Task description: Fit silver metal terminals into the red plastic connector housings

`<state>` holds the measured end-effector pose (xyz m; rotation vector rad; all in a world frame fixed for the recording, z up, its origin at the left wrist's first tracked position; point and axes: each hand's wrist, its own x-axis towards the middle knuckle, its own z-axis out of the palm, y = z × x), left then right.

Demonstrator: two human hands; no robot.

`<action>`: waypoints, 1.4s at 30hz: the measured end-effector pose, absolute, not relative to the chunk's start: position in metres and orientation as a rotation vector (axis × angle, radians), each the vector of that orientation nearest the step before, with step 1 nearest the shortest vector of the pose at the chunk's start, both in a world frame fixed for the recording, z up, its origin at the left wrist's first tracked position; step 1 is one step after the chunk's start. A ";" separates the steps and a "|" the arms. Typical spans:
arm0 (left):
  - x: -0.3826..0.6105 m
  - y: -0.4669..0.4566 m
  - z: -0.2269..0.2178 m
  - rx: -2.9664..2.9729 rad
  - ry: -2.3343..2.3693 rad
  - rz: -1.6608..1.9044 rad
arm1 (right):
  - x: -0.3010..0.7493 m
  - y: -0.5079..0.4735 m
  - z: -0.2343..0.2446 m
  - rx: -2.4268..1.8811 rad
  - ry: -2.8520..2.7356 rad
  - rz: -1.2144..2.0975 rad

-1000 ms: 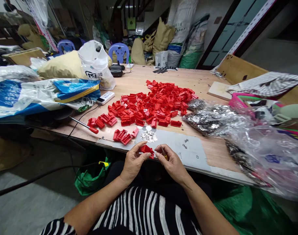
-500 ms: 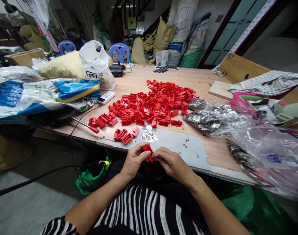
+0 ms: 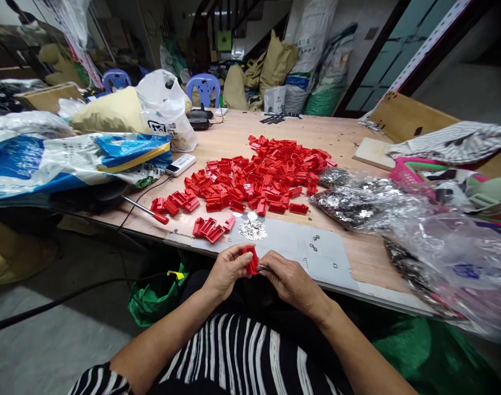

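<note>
Just off the near edge of the desk (image 3: 221,134), the left hand (image 3: 229,270) pinches a red plastic part (image 3: 252,261) between thumb and fingers, while the right hand (image 3: 289,278) grips a slim metal tool (image 3: 264,267) against the part's lower end, near a pile of small silvery pieces (image 3: 253,230).

Head cam, close abv tbl (image 3: 234,129), facing fwd/down.

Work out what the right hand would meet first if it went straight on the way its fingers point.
Probably the red part in the left hand: it lies just ahead of the right hand, though depth leaves any gap unclear.
</note>
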<state>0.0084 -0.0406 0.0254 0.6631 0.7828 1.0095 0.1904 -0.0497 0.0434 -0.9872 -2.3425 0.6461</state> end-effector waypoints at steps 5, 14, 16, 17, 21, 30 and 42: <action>0.006 -0.039 0.025 0.666 0.785 0.965 | 0.190 -0.049 0.044 -0.965 -2.341 0.687; 0.003 -0.035 0.029 0.744 0.801 0.932 | 0.189 -0.048 0.051 -0.991 -2.390 0.719; 0.002 -0.035 0.030 0.774 0.815 0.921 | 0.188 -0.047 0.052 -0.995 -2.371 0.731; 0.002 -0.035 0.030 0.785 0.819 0.914 | 0.188 -0.047 0.052 -0.991 -2.360 0.742; 0.001 -0.034 0.030 0.804 0.816 0.895 | 0.190 -0.045 0.052 -0.942 -2.330 0.815; 0.000 -0.032 0.030 0.726 0.834 0.866 | 0.190 -0.044 0.057 -0.931 -2.527 0.627; -0.003 -0.028 0.026 0.655 0.854 0.861 | 0.187 -0.046 0.051 -0.957 -2.460 0.501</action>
